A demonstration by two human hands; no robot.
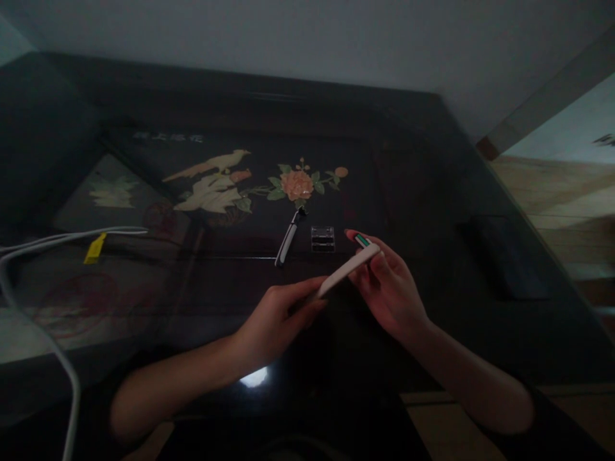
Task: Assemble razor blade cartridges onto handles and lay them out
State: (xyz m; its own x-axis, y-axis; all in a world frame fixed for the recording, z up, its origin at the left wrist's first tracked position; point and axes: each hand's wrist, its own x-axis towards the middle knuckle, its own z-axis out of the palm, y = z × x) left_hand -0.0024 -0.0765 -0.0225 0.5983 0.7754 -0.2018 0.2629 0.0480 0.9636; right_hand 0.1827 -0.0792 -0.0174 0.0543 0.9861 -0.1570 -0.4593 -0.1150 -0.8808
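Observation:
My left hand [276, 320] is closed on the lower end of a slim white bar-shaped object [348, 272], held tilted up to the right; its exact kind is unclear. At its upper end, my right hand [389, 288] has its fingers bent around a small piece with a green and white stripe [362, 240], which looks like a razor cartridge. The right thumb lies against the white object's tip. Beyond the hands, a black and white razor handle [287, 240] lies slanted on the dark table, beside a small clear plastic case [322, 239].
The glossy dark table [408, 160] bears an inlaid bird and flower picture [296, 184]. White cables [57, 352] with a yellow tag [95, 248] run along the left. A dark flat object [509, 256] lies at the right. A pale wall [288, 38] stands behind.

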